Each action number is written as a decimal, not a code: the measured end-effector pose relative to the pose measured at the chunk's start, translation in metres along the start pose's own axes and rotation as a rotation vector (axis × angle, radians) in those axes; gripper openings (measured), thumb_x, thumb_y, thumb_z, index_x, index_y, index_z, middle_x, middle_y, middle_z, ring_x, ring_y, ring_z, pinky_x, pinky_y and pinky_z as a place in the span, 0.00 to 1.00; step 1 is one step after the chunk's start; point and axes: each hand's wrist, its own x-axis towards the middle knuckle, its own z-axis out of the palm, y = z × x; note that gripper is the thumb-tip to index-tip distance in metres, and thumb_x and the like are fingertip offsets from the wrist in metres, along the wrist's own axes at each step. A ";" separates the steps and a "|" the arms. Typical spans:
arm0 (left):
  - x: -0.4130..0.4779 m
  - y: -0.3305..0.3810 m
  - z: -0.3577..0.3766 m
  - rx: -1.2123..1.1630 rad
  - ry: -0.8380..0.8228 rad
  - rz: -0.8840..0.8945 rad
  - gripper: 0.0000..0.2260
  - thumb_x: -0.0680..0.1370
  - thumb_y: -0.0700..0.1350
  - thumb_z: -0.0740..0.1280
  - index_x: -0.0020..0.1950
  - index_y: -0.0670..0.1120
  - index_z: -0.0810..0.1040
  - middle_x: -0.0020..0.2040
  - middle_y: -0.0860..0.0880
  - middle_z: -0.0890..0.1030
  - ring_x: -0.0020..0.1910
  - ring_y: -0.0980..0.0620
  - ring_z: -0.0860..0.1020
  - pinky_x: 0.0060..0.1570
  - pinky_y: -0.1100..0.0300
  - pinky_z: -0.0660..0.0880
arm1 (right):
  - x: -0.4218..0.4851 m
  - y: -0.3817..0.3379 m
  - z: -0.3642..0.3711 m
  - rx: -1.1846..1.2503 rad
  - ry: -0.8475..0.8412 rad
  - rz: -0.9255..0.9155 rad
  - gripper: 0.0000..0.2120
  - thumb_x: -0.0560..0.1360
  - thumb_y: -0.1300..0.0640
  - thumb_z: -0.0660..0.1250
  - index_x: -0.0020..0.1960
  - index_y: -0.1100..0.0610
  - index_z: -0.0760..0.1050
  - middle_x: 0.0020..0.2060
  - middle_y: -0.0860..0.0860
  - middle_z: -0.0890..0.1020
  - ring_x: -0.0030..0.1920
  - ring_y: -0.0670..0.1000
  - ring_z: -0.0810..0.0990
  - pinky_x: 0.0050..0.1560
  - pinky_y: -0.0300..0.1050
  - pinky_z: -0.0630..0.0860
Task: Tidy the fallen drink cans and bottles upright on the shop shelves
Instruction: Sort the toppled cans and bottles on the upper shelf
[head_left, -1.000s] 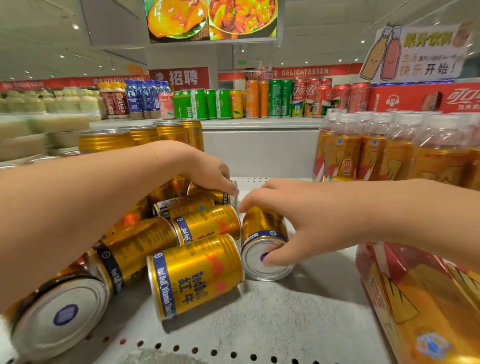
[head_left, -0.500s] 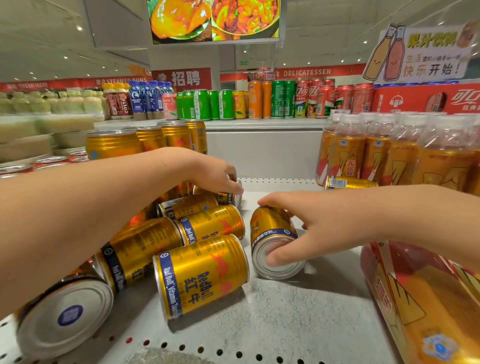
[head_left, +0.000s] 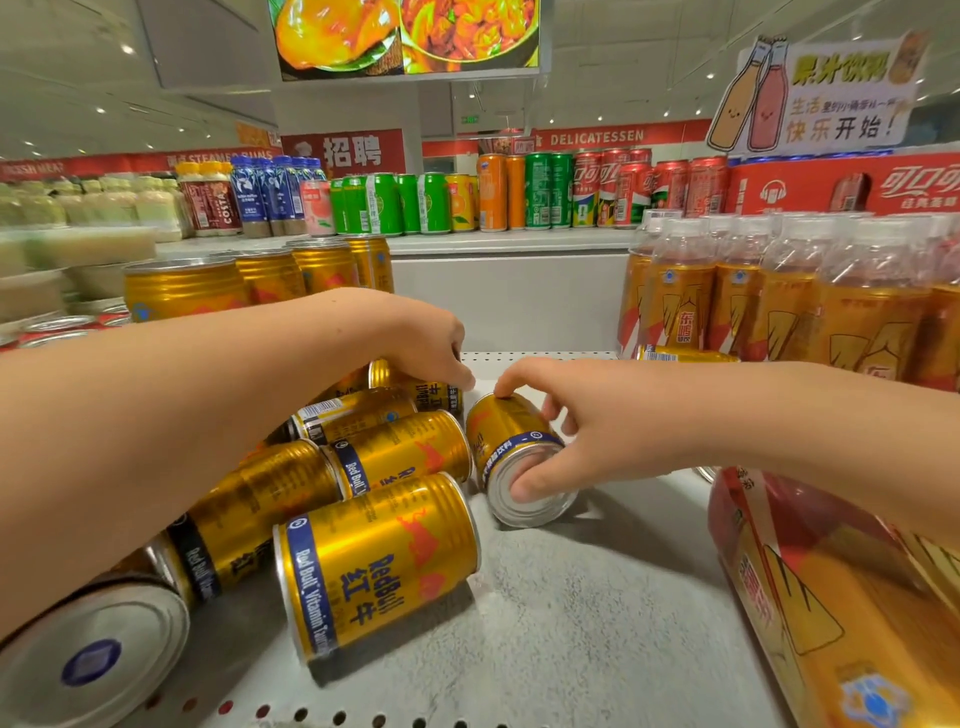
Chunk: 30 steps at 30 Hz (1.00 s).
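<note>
Several gold Red Bull cans lie on their sides on the grey shelf (head_left: 597, 613). My right hand (head_left: 582, 441) grips one fallen can (head_left: 498, 436) at mid-shelf, thumb on its base and fingers over its body. My left hand (head_left: 426, 343) reaches over the pile and curls its fingers on a fallen can at the back (head_left: 434, 396). The nearest fallen can (head_left: 374, 561) lies in front of both hands. More fallen cans (head_left: 405, 452) stack to the left under my forearm. Upright gold cans (head_left: 182, 286) stand at the back left.
Upright orange drink bottles (head_left: 779, 306) stand in a row at the right, with one gold can lying at their foot (head_left: 680, 355). A large orange bottle (head_left: 831, 613) lies fallen at the front right. Soda cans line the far shelf (head_left: 467, 200).
My right hand has closed tighter round its can and the can's far end has tipped up a little. My left hand stays on the back can.
</note>
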 end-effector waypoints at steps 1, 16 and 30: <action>0.000 0.000 -0.002 -0.019 -0.011 0.012 0.25 0.78 0.66 0.63 0.66 0.50 0.74 0.56 0.49 0.78 0.53 0.46 0.77 0.49 0.55 0.73 | 0.003 -0.001 0.000 -0.002 0.006 -0.014 0.38 0.68 0.34 0.74 0.72 0.37 0.60 0.48 0.35 0.72 0.47 0.39 0.76 0.42 0.34 0.72; -0.001 -0.011 0.000 -0.198 0.044 0.083 0.18 0.84 0.59 0.59 0.66 0.50 0.77 0.58 0.48 0.79 0.55 0.47 0.77 0.54 0.56 0.73 | 0.038 -0.001 0.003 -0.075 -0.020 -0.025 0.38 0.70 0.38 0.74 0.73 0.45 0.60 0.62 0.45 0.76 0.57 0.49 0.78 0.51 0.43 0.76; 0.005 -0.002 0.003 -0.225 -0.009 0.077 0.24 0.84 0.63 0.54 0.71 0.48 0.74 0.59 0.48 0.76 0.58 0.47 0.74 0.58 0.54 0.70 | -0.011 0.044 -0.037 -0.158 0.033 0.150 0.36 0.71 0.31 0.66 0.75 0.39 0.61 0.70 0.43 0.71 0.57 0.42 0.74 0.56 0.37 0.70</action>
